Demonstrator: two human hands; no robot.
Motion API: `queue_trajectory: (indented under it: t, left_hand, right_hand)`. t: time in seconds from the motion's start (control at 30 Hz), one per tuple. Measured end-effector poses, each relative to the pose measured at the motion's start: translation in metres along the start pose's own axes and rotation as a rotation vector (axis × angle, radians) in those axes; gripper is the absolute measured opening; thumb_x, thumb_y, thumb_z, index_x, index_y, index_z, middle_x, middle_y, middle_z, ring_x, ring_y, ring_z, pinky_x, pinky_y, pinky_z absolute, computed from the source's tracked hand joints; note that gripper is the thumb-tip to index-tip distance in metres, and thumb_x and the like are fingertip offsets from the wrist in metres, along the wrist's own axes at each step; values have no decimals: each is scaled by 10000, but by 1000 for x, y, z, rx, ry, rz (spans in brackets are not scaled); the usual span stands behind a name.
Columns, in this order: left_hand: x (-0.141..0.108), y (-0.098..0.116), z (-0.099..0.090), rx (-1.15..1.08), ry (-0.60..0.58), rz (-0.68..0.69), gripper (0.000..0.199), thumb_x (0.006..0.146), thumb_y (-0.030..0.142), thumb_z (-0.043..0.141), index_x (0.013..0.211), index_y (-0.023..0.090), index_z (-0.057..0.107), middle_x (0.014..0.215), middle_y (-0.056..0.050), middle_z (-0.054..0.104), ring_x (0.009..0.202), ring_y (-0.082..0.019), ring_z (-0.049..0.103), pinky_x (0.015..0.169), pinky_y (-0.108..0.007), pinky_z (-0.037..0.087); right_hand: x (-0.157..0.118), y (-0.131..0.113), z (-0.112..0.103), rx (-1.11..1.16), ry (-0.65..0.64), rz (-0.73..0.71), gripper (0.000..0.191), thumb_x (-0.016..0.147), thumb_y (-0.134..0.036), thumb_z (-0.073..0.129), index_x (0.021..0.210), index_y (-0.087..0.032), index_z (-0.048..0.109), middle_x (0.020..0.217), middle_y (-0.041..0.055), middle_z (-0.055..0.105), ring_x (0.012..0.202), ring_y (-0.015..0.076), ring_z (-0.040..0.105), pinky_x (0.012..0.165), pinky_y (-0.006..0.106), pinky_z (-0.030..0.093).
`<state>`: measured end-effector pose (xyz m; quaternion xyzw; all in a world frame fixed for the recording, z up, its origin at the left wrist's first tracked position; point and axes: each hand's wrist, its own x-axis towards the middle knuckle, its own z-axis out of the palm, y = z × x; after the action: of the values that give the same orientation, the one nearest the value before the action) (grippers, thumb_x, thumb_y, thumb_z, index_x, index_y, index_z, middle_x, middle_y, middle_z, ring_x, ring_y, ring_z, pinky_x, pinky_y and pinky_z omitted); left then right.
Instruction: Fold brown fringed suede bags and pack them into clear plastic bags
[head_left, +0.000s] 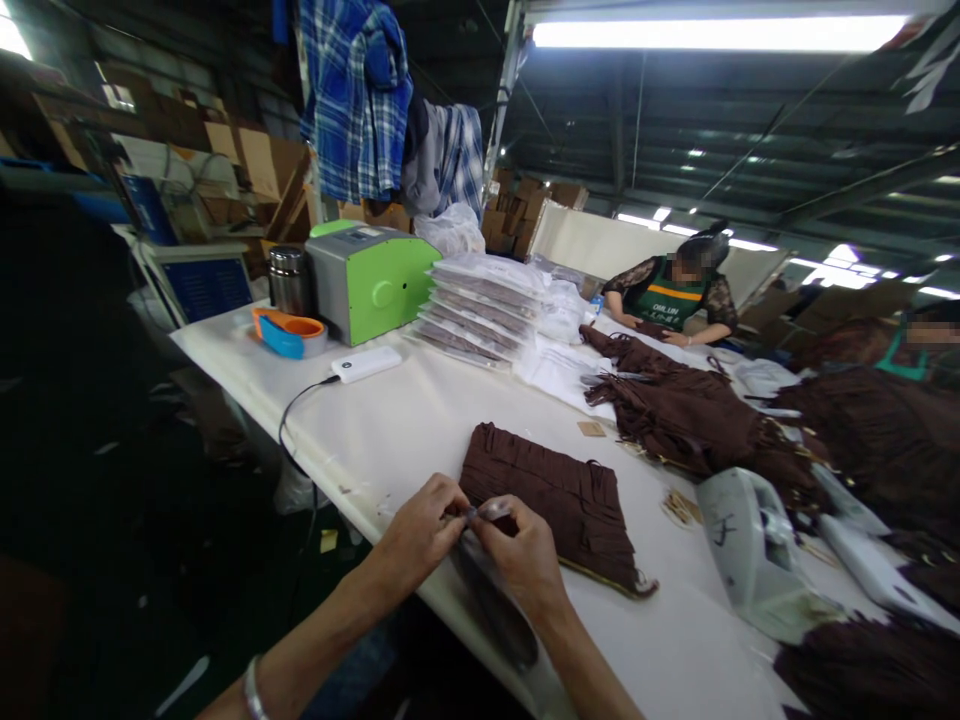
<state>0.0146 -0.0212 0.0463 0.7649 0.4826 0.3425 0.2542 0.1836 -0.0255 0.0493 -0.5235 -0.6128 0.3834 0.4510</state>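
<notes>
My left hand (pixel 426 522) and my right hand (pixel 523 552) are close together at the near edge of the table, fingers pinched on the top edge of a clear plastic bag (pixel 491 600). The bag hangs down below my hands over the table edge, and dark tones show through it. Just beyond my fingers lies a flat, dark brown fringed piece (pixel 551 490), with a gold-coloured line along its near edge. Whether the bag's mouth is parted I cannot tell.
Stacked packed plastic bags (pixel 480 305) stand beside a green and grey machine (pixel 375 280). A tape dispenser (pixel 761 550) and more brown fringed pieces (pixel 690 400) lie to the right. A white power bank (pixel 366 364) trails a cable. Across the table, a person (pixel 671 295) works.
</notes>
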Motion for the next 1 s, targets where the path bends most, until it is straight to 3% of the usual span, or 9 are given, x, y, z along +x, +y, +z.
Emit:
queue_trajectory:
  t: [0.2,0.37,0.5,0.7,0.83,1.0]
  left_hand:
    - [4,3,1,133,9,-10,166,782,126,575,922,203,620,1008,-34,585,970,-203,526,879,-337,417]
    - [8,-4,8,68,28,8,138,813,148,609,932,209,642,1017,-24,601,985,-189,531,888,-322,418]
    - [6,-13,9,-28,29,67,128,827,147,632,931,215,666,1041,-22,614,1012,-174,542,915,-307,419]
    - [2,-13,13,7,82,118,114,848,108,605,898,204,642,1006,-20,624,987,-173,535,903,-321,420]
    - [3,-13,16,-4,88,109,106,838,101,619,865,203,632,982,-22,633,971,-183,545,889,-336,421]
    - [5,-15,13,-10,114,134,289,841,150,665,1106,238,595,1107,-17,640,1039,-181,553,913,-334,403]
  right_hand:
    - [8,-5,-2,420,5,267,317,676,-446,774,758,-160,665,712,7,649,659,162,593,600,270,498]
    - [9,-8,2,597,58,347,356,592,-438,843,735,-169,660,722,8,656,657,157,609,620,284,526]
    - [9,-7,4,571,59,358,346,587,-420,850,746,-160,686,683,-2,651,604,132,582,585,262,509]
    - [7,-6,7,339,38,301,330,633,-434,807,747,-140,708,677,15,656,585,135,559,534,243,475]
    - [4,-7,8,279,-10,336,370,628,-468,794,761,-136,702,635,0,623,523,122,517,452,228,437]
    - [1,-6,6,297,7,321,362,655,-482,768,750,-151,657,563,-34,553,475,105,466,416,218,393]
